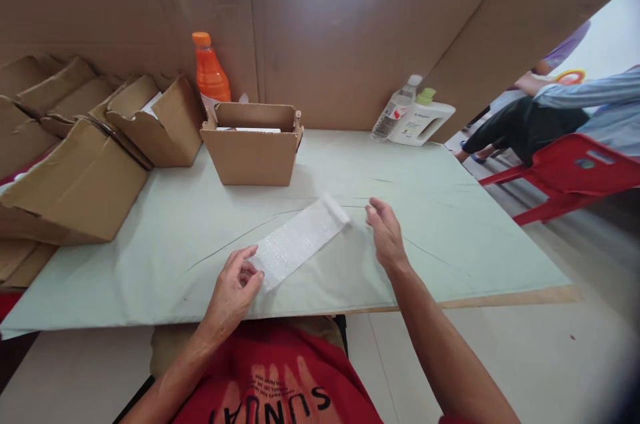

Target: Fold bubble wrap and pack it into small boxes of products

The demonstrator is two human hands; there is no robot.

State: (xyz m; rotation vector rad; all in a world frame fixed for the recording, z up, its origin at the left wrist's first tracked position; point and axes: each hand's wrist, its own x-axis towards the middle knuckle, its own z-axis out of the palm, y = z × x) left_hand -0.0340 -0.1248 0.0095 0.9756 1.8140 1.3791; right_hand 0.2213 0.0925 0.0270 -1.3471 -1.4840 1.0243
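A strip of clear bubble wrap (300, 241) lies slantwise on the cloth-covered table, its far right end rolled or folded over. My left hand (235, 281) is at the strip's near left end, with thumb and fingers curved around that edge and touching it. To the right of the strip, my right hand (387, 234) hovers just above the cloth, apart from the wrap. Its fingers are loosely bent, and nothing shows in them.
Behind the strip stands an open cardboard box (255, 157) with white items inside. More open boxes (85, 177) crowd the left. An orange bottle (213, 74), a clear bottle (397, 111) and a white jug (420, 124) stand along the cardboard wall (350, 44). A person sits on a red chair (585, 174) at right.
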